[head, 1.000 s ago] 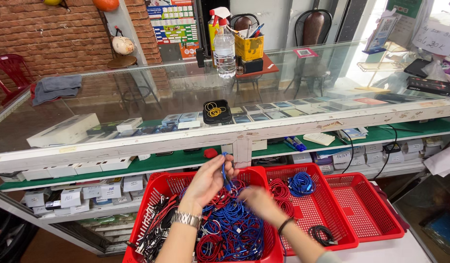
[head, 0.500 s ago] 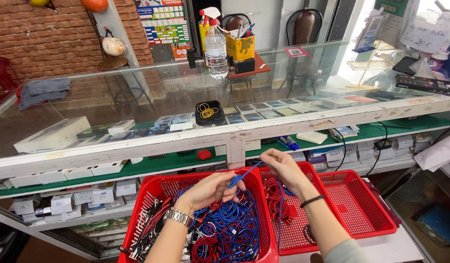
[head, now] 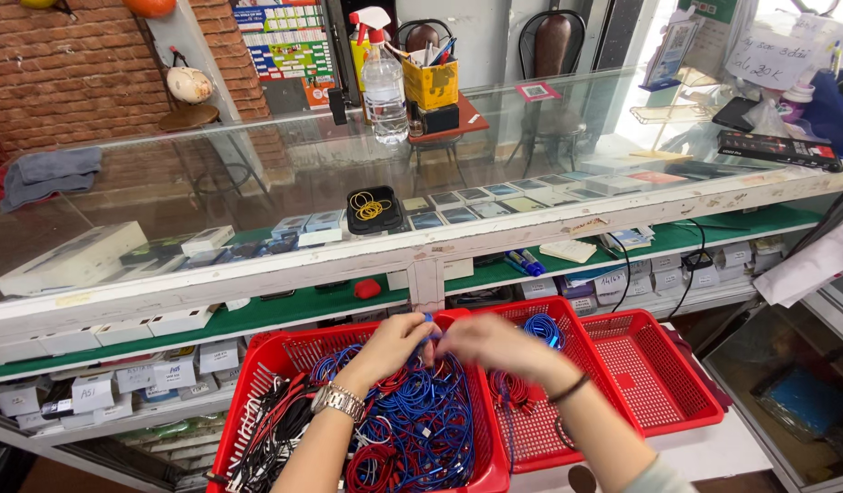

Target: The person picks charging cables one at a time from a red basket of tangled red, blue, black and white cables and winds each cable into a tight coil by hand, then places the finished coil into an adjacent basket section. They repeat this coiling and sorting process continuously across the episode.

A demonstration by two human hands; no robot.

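red baskets (head: 257, 413) sit under a glass counter (head: 257, 183), the left one heaped with blue cables (head: 421, 420). left hand (head: 394, 342) and right hand (head: 490, 342) meet above the heap, fingertips pinched on a blue cable (head: 428, 329) between them. a coil (head: 542, 329) lies in the middle basket (head: 531, 429). white boxes (head: 93, 393) with square labels line the shelf at left. a yellow box (head: 431, 84) and spray bottle (head: 383, 78) stand on the counter; a white handwritten sign (head: 778, 59) hangs top right.
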